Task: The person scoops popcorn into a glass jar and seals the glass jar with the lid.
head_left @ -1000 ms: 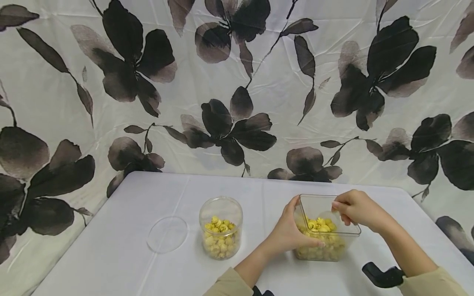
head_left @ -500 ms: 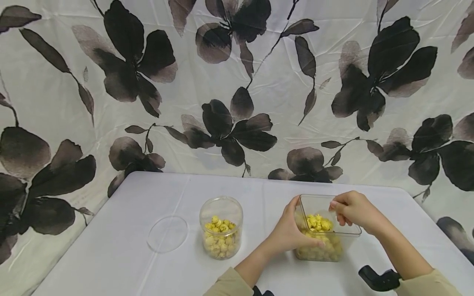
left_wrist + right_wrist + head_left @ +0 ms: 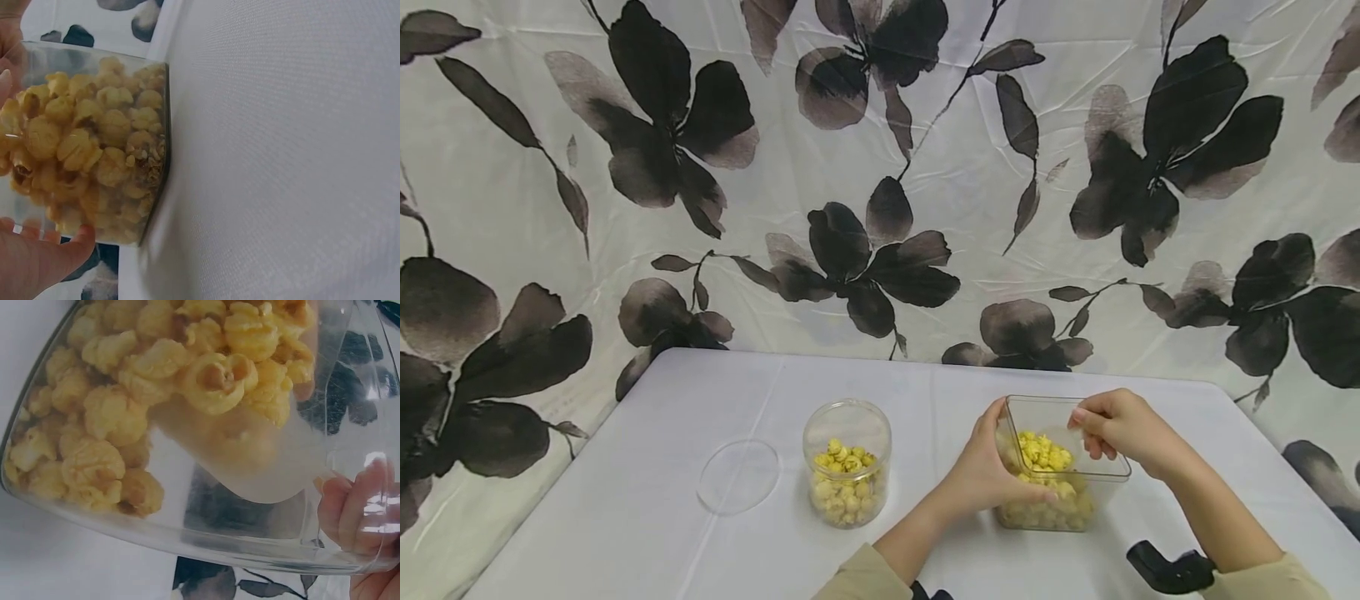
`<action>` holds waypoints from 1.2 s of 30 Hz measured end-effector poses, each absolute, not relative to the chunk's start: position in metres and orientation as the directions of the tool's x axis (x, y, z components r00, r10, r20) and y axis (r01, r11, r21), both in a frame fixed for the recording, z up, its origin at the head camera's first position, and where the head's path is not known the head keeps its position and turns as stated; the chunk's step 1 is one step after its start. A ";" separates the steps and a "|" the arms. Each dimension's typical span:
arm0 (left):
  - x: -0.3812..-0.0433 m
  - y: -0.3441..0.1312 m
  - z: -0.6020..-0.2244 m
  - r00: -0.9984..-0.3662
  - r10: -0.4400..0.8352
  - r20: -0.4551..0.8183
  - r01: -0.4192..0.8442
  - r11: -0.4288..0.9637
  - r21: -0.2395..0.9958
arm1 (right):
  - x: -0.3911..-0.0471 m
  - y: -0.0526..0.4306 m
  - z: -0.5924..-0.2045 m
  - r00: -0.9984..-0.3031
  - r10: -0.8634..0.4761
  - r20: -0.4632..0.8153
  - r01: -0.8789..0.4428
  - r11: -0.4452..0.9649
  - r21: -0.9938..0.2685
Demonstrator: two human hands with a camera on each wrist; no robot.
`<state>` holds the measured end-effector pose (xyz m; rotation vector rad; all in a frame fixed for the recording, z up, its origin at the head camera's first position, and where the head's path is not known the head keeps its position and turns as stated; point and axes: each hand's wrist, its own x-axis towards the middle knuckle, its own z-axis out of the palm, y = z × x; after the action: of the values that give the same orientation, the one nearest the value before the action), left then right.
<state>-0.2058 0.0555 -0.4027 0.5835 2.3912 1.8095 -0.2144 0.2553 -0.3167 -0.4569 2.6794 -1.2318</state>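
In the head view, my left hand point(image 3: 981, 471) grips a clear square container point(image 3: 1120, 477) from its left side, thumb across the front. Yellow popcorn point(image 3: 1045, 452) fills its lower part and heaps toward the left. My right hand point(image 3: 1116, 427) is over the right rim, its fingers pinching the handle end of a frosted, see-through scoop point(image 3: 275, 481). The scoop slants down into the container, with popcorn against and on it in the right wrist view. Through the wall in the left wrist view, small crumbs point(image 3: 147, 164) lie near the base, which meets the table.
A round clear jar point(image 3: 848, 408), partly full of popcorn, stands uncovered left of the hands. Farther left, a clear round lid point(image 3: 740, 510) lies flat on the white table point(image 3: 602, 517). Behind the table hangs a flower-printed cloth point(image 3: 880, 150).
Inside the square container, the popcorn has shifted into a heap on the left. My right hand has moved only slightly at the rim. The left hand, jar and lid keep their places.
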 end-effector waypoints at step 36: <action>-0.206 0.056 -0.402 -0.924 0.345 0.165 0.252 0.222 0.942 | -0.204 0.261 -0.317 -0.928 -0.370 -0.054 -0.159 0.521 -0.839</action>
<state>-0.2058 0.0557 -0.4023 0.5861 2.3928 1.8194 -0.2041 0.2606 -0.3166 -0.4485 2.5361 -1.3640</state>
